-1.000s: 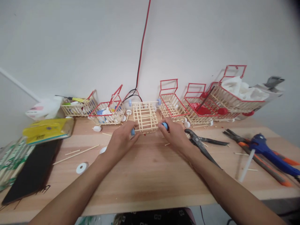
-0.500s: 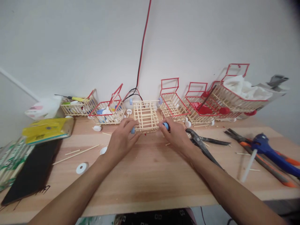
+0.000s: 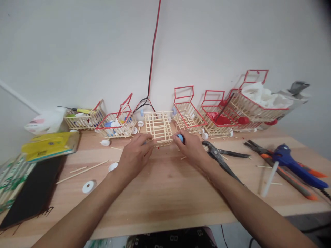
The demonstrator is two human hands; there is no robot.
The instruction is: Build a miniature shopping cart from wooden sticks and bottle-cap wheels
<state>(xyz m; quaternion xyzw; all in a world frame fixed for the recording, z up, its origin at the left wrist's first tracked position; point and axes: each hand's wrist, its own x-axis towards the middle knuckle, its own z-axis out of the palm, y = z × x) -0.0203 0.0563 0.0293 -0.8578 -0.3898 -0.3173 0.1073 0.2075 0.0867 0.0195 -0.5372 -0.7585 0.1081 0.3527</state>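
Fingers of left hand and right hand clamp the stick cart's near wheels.

Left hand now covering more of a blue wheel, on the stick basket's end facing the table's front edge

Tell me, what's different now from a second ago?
The left hand has shifted slightly forward over the near left blue wheel, now mostly hidden. Nothing was visibly picked up or let go. The right hand keeps hold of the near right blue wheel, and the stick frame stays between both hands.
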